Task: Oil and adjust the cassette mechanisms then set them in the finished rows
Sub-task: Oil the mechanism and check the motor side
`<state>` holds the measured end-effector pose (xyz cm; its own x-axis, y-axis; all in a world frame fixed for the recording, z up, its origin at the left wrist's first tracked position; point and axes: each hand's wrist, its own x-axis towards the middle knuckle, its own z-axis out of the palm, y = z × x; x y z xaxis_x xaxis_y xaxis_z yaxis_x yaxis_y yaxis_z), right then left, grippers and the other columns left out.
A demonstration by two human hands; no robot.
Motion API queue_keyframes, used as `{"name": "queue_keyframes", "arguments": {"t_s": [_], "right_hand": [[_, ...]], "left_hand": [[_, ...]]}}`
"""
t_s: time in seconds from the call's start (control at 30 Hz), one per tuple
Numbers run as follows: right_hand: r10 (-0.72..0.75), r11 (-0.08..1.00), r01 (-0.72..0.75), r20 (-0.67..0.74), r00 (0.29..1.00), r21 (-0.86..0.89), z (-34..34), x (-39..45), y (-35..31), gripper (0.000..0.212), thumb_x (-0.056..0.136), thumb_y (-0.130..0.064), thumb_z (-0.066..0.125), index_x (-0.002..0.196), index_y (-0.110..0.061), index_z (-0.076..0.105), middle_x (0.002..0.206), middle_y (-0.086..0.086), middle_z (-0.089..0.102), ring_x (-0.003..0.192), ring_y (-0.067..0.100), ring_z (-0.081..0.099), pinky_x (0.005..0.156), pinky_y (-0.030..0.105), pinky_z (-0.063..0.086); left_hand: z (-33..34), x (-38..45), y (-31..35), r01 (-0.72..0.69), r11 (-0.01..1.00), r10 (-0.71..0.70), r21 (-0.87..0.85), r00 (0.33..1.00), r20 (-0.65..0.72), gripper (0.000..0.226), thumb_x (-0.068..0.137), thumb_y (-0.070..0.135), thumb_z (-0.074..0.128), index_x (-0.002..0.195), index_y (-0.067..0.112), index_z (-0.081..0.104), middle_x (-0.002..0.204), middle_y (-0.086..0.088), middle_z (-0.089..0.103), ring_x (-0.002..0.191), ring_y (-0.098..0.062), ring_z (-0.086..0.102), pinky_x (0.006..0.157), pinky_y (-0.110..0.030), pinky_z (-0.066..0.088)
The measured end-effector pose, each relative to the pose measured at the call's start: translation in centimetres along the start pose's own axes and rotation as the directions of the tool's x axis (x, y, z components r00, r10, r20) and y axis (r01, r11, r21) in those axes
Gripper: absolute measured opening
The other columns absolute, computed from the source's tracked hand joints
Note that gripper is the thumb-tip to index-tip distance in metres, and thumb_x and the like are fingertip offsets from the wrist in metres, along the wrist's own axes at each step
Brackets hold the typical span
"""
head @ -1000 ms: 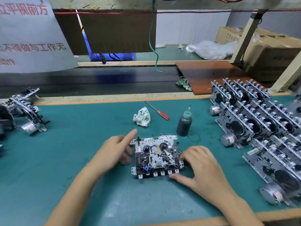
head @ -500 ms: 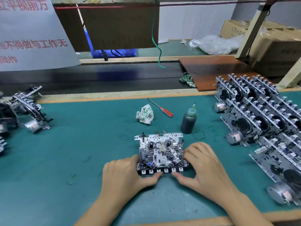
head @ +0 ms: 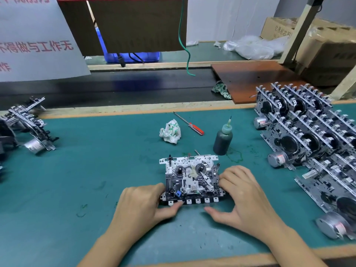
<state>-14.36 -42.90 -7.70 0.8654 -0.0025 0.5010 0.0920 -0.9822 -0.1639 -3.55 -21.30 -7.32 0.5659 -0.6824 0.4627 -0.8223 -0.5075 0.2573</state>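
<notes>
One cassette mechanism point(head: 190, 180) lies flat on the green mat, keys toward me. My left hand point(head: 142, 205) holds its front-left corner, fingers curled against the left side and thumb on the key row. On the other side, my right hand point(head: 244, 195) has curled fingers on the right edge, with the thumb stretched along the mat just in front of the keys. A dark oil bottle point(head: 222, 140) with a needle tip stands upright behind the mechanism, to the right. Rows of mechanisms point(head: 308, 135) stand on edge at the right.
A red-handled screwdriver point(head: 189, 124) and a crumpled rag point(head: 170, 132) lie behind the mechanism. More mechanisms point(head: 28, 128) are piled at the far left. A dark conveyor belt point(head: 115, 89) runs behind the mat, with a brown board point(head: 250, 79) on it.
My left hand has come down from the mechanism's upper-left side to its front-left corner, thumb now on the keys. My right hand has stayed at the right edge.
</notes>
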Motion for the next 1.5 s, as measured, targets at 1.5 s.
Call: {"name": "queue_keyframes", "arguments": {"t_s": [1.5], "right_hand": [[0.027, 0.992, -0.04, -0.101, 0.994, -0.121, 0.2, -0.4, -0.9, 0.056, 0.072, -0.067, 0.056, 0.059, -0.012, 0.057, 0.066, -0.003, 0.057, 0.068, 0.022, 0.056, 0.083, 0.033, 0.037]], "left_hand": [[-0.3, -0.7, 1.1, 0.047, 0.992, -0.038, -0.114, 0.996, 0.079, 0.057, 0.055, 0.082, 0.051, 0.051, 0.027, 0.036, 0.032, 0.006, 0.038, 0.031, -0.011, 0.04, 0.033, -0.017, 0.034]]}}
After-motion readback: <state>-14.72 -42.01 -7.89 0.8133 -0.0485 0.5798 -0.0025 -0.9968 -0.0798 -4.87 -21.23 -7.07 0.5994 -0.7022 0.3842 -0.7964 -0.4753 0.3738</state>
